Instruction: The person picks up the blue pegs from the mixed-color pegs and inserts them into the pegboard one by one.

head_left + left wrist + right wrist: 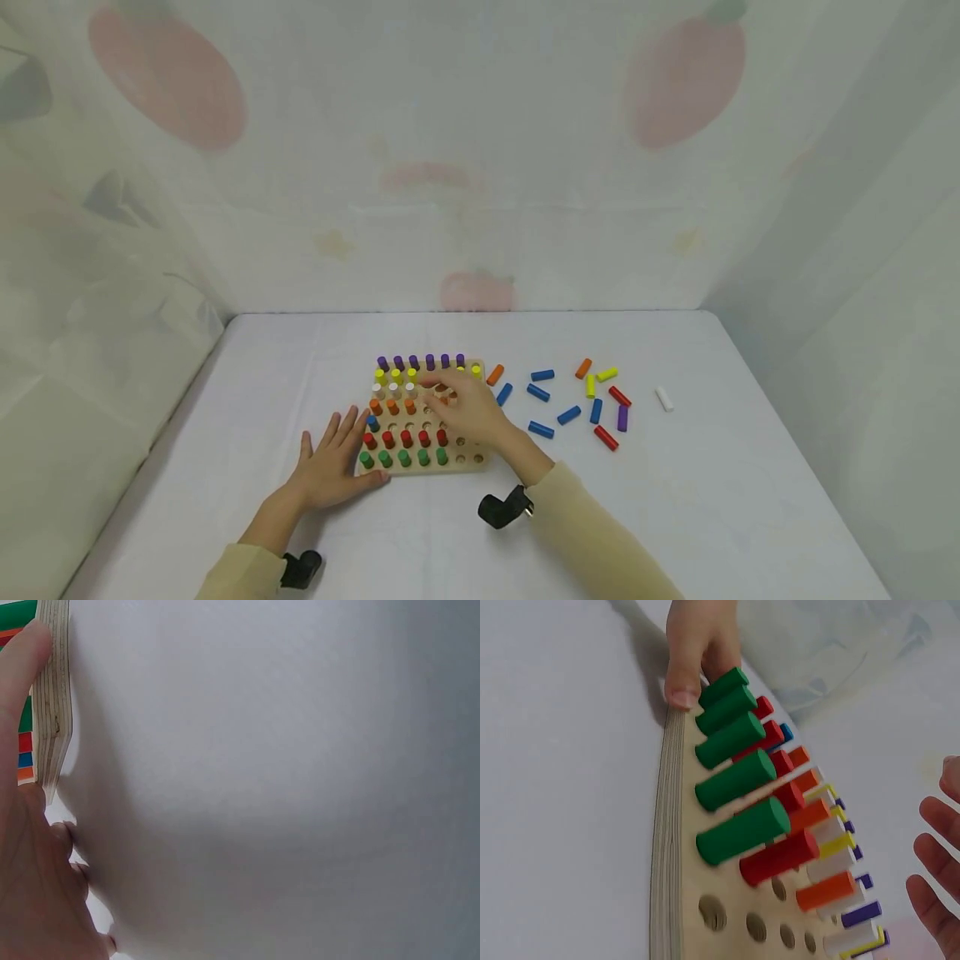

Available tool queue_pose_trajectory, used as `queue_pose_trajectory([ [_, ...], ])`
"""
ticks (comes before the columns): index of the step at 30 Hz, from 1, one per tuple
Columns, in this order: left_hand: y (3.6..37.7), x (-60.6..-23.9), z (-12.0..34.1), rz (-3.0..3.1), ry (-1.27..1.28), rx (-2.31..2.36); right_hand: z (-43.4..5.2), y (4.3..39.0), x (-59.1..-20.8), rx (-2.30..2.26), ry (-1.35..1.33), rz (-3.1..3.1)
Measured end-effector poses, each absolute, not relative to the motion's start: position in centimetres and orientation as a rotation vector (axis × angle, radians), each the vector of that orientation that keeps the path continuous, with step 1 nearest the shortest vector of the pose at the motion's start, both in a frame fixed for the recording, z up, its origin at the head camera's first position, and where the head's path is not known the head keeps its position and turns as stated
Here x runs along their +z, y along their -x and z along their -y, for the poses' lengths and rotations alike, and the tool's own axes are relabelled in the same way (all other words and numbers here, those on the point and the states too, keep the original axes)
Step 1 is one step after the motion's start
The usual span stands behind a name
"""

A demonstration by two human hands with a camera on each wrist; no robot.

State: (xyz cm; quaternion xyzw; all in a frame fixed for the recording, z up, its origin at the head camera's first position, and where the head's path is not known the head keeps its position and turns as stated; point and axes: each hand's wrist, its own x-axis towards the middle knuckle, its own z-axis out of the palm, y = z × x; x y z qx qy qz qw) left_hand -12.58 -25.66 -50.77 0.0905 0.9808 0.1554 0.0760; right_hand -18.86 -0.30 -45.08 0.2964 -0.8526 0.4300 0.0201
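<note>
A wooden pegboard (429,470) lies on the white table, with rows of purple (430,361), yellow, white, orange, red (406,437) and green pegs (404,457) standing in it. My left hand (333,462) lies flat on the table with spread fingers, its thumb (684,667) against the board's front-left corner. My right hand (463,406) hovers over the right half of the board, fingertips above the white and orange rows. In the right wrist view its fingers (932,862) are spread and hold nothing. Several holes at the board's right side (712,911) stand empty.
Several loose pegs lie on the table right of the board: blue (541,430), orange (495,375), yellow (607,374), red (606,437), purple (622,417) and, farthest right, white (664,399). Fabric walls enclose the table at the back and sides.
</note>
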Motion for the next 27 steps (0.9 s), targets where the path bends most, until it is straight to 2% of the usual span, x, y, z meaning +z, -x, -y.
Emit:
queue_pose_trajectory([
  [27, 12.4, -50.0, 25.6, -2.954, -0.276, 0.474, -8.8, 16.8, -49.3, 1.433, -0.438, 2.484],
])
